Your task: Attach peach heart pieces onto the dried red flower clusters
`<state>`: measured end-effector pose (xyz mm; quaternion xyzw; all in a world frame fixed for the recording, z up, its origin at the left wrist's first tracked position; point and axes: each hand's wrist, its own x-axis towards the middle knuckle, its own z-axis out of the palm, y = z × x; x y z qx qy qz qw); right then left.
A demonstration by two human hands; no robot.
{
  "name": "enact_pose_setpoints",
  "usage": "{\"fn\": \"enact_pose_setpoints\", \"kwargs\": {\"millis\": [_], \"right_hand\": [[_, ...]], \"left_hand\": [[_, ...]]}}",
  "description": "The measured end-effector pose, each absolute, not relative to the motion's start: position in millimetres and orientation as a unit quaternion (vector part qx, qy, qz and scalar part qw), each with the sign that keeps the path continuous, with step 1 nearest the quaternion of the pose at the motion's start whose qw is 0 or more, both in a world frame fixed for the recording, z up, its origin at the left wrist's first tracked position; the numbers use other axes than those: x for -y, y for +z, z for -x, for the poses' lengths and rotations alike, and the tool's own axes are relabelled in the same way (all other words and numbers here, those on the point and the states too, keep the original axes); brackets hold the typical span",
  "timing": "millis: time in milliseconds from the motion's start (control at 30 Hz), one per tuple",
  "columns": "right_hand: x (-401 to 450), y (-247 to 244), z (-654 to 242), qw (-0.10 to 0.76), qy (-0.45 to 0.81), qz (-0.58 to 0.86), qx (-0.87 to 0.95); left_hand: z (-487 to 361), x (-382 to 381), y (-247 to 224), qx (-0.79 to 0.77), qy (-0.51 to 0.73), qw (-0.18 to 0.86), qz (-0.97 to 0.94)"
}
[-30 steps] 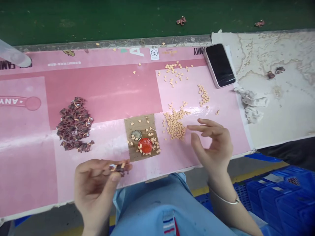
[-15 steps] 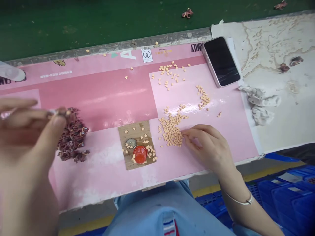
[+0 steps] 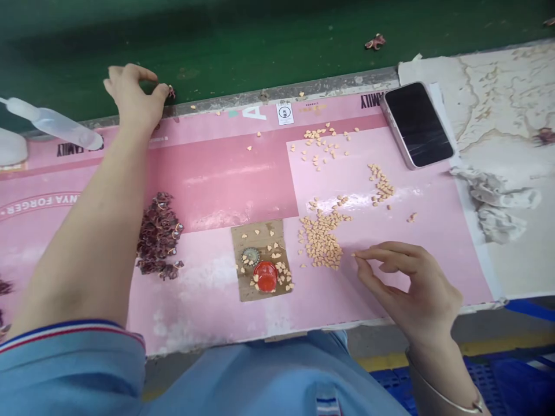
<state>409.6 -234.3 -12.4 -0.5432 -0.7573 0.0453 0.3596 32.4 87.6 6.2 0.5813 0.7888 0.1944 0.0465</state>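
Note:
My left hand point(image 3: 136, 95) reaches to the edge of the green surface, thumb and fingers apart, beside a small dark red piece point(image 3: 171, 91) lying there. A small tan heart-shaped piece point(image 3: 354, 255) is pinched between the thumb and index finger of my right hand point(image 3: 407, 283). Just left of that hand lies a pile of similar tan pieces point(image 3: 321, 238). A red cap point(image 3: 265, 276) with liquid sits on a brown card point(image 3: 247, 289), next to a metal bottle cap point(image 3: 250, 256). Dark red clustered pieces point(image 3: 158, 237) are heaped below my left hand.
A phone point(image 3: 418, 124) lies at the back right, with crumpled white material point(image 3: 498, 202) beside it. Squeeze bottles point(image 3: 65, 124) stand or lie at the back left. Beyond the pink mat point(image 3: 217, 179) runs the green surface point(image 3: 260, 46), with another dark red piece point(image 3: 375, 41).
My left hand has moved from the lower left up to the green surface and no longer holds its small piece. My right hand has pulled away from the tan pile. The view has shifted.

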Motion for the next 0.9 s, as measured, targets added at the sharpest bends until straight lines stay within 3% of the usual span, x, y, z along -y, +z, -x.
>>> {"fn": "enact_pose_setpoints", "kwargs": {"millis": [200,300,433,900], "right_hand": [[233,-10,-386,0.395,0.104,0.486,0.773],[231,-7,-368,0.395,0.125,0.45,0.791],[232,-3,-348,0.399,0.141,0.423,0.801],[242,2,-327,0.321,0.109,0.363,0.868]], "left_hand": [[-17,32,34,-0.719,0.139,0.066,-0.678],[-2,108,25,-0.613,0.124,0.09,-0.775],[0,181,7,-0.592,0.115,0.091,-0.792],[-17,213,6,-0.595,0.078,0.056,-0.798]]}}
